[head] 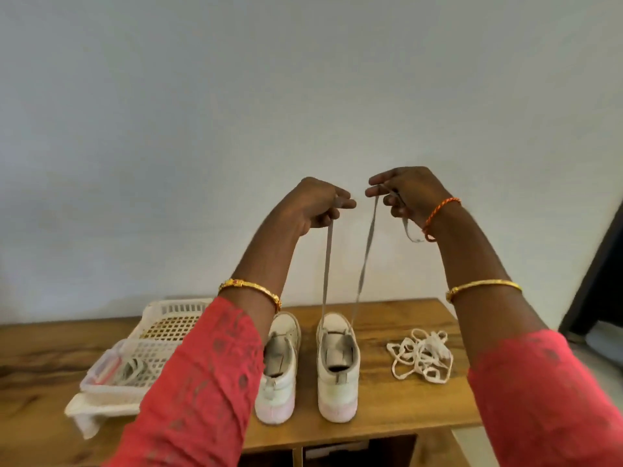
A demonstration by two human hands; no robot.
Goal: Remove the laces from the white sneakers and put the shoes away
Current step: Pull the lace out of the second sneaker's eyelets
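Head cam: left hand (317, 205) & right hand (409, 193) each pinch a lace (365, 254) end, raised over right sneaker (337, 365) mid-table. Risk: lace snags last eyelets, yank tips shoe.

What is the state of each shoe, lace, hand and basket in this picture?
Left hand: raised, pinches one lace end.
Right hand: raised, pinches the other end.
Grey lace: taut, still threaded in the right sneaker.
Right sneaker: upright, partly laced.
Left sneaker: upright, no lace visible.
White lace: loose heap on the table.
Basket: open, holds small items.
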